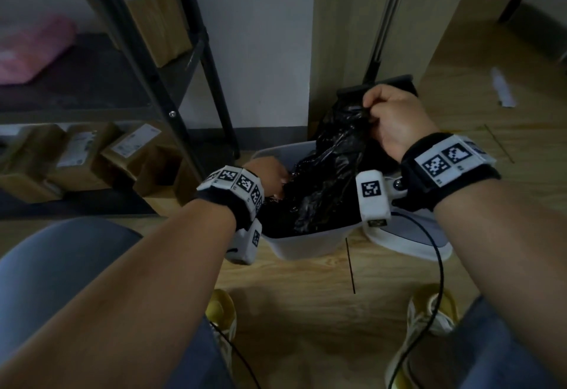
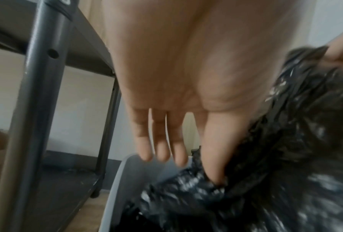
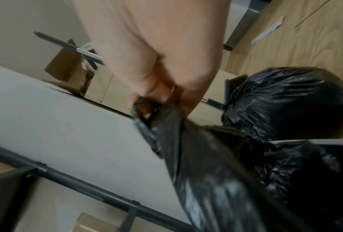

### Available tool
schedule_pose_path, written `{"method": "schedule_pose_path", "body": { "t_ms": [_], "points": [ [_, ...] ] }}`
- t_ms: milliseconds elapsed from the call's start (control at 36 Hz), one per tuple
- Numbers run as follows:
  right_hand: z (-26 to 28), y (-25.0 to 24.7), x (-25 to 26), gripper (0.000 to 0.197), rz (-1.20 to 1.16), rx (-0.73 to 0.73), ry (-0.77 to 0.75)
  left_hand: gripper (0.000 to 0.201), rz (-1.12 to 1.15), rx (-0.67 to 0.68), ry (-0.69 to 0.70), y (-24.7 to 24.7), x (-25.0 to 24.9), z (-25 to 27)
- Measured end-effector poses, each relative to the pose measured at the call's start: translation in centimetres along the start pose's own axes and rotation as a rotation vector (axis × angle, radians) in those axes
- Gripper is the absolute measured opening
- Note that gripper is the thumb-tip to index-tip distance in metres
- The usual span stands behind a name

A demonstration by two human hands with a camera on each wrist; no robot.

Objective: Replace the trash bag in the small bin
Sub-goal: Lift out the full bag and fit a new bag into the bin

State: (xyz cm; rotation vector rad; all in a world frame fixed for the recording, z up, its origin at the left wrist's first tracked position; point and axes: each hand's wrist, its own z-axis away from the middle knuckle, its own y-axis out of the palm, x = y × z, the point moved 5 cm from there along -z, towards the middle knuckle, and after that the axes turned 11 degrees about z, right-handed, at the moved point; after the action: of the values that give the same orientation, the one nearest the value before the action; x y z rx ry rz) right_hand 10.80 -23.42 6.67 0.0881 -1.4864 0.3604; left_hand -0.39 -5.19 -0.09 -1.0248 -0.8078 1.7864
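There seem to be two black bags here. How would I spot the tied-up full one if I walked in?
Find the tall wooden cabinet against the wall; the small grey bin stands on the floor before it. The tied bag sits just behind the bin. It is a knotted, rounded bundle, unlike the loose bag the right hand holds up out of the bin.

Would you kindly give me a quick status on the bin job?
Right hand grips black bag, raised above bin. Left hand open, thumb tucked in bag edge. Tied full bag sits beside bin.
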Motion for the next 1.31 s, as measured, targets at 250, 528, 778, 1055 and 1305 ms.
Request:
{"method": "schedule_pose_path", "body": {
  "t_ms": [250,528,778,1055,1305],
  "points": [
    [-0.3,-1.7,-2.0,0.023,0.192,-0.144,0.094,0.027,0.391,-0.671,-0.087,-5.8,2.0,1.5],
    [0.8,-0.5,-2.3,0.029,1.152,-0.07,-0.033,0.021,0.531,-0.088,0.092,-3.3,-0.9,2.0],
    [2.3,4.6,-3.6,0.047,1.102,0.346,-0.045,0.006,0.419,0.344,-0.005,0.3,-1.6,3.8],
    [2.2,6.8,-7.2,0.079,1.318,0.584,0.088,0.037,0.424,0.561,-0.153,3.1,0.0,5.3],
    [1.7,6.6,-8.9,0.037,1.431,0.461,-0.008,0.037,0.685,0.516,-0.271,2.7,1.8,5.5]
  ]
}}
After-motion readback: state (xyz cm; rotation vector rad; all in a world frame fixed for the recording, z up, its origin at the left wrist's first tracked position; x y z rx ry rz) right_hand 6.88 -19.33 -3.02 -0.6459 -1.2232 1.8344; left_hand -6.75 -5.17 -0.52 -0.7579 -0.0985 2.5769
